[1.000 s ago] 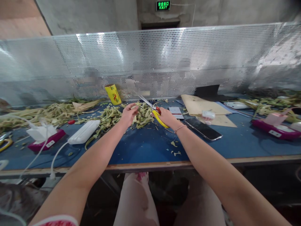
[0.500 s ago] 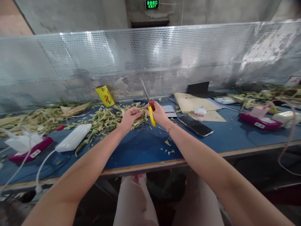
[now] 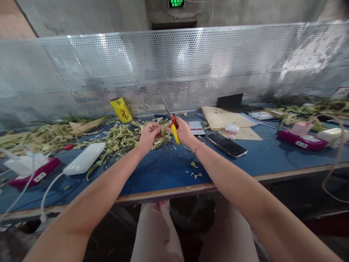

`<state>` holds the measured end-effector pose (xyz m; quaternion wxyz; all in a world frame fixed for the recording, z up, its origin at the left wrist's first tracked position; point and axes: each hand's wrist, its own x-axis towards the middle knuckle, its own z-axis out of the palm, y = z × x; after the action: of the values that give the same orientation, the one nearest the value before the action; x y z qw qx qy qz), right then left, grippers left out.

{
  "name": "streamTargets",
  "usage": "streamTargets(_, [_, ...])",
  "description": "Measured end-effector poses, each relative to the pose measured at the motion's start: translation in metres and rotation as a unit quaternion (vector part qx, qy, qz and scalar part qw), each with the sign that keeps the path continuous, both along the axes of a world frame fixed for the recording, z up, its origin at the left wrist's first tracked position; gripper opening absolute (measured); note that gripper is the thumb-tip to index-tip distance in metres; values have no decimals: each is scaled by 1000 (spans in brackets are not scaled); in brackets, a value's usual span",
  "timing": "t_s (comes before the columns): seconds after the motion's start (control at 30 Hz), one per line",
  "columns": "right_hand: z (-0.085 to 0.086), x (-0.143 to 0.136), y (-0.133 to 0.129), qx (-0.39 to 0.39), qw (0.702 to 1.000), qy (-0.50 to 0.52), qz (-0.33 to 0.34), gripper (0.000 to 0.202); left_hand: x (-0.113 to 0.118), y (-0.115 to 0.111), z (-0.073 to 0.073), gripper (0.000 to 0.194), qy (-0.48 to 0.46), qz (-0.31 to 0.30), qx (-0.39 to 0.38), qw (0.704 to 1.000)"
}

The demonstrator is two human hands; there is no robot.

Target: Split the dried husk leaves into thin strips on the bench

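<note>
Yellow-and-red-handled scissors (image 3: 175, 133) are in my right hand (image 3: 184, 131), with the blades pointing up and away. Its thumb and fingertips reach left to a piece of pale green dried plant (image 3: 165, 134). My left hand (image 3: 148, 136) pinches the same piece from the other side, its fingertips close to the right ones. Beneath and left of the hands, a loose pile of curled dried plant (image 3: 120, 137) lies on the blue tabletop (image 3: 163, 174). Small scraps (image 3: 195, 165) are scattered to the right of the pile.
A perforated metal screen (image 3: 169, 65) stands behind the table. A yellow can (image 3: 121, 110) leans near it. A white power strip (image 3: 85, 159) and magenta tissue box (image 3: 35, 174) are at left. On the right are a phone (image 3: 227, 145), brown paper (image 3: 222, 118) and another magenta box (image 3: 301, 141).
My left hand has shifted slightly, its fingers more closed around the plant piece. The scissors have moved a little to the left and down with my right hand. The view has tilted slightly.
</note>
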<state>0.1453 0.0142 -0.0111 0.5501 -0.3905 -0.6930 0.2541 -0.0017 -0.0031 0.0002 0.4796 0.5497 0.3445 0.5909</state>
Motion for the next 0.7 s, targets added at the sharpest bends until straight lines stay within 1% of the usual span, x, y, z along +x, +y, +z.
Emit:
streamTargets(0.17, [4, 2, -7, 1, 1000, -16, 9, 29, -1, -1, 1, 22, 24, 8, 18, 1000])
streamTargets(0.37, [5, 3, -7, 3, 999, -33, -2, 28, -1, -2, 0, 18, 35, -16, 15, 999])
streamTargets(0.57, [7, 3, -8, 3, 999, -41, -8, 27, -2, -1, 0, 24, 44, -28, 38, 998])
streamTargets(0.7, [7, 4, -8, 8, 999, -49, -14, 25, -2, -1, 0, 27, 52, -24, 48, 997])
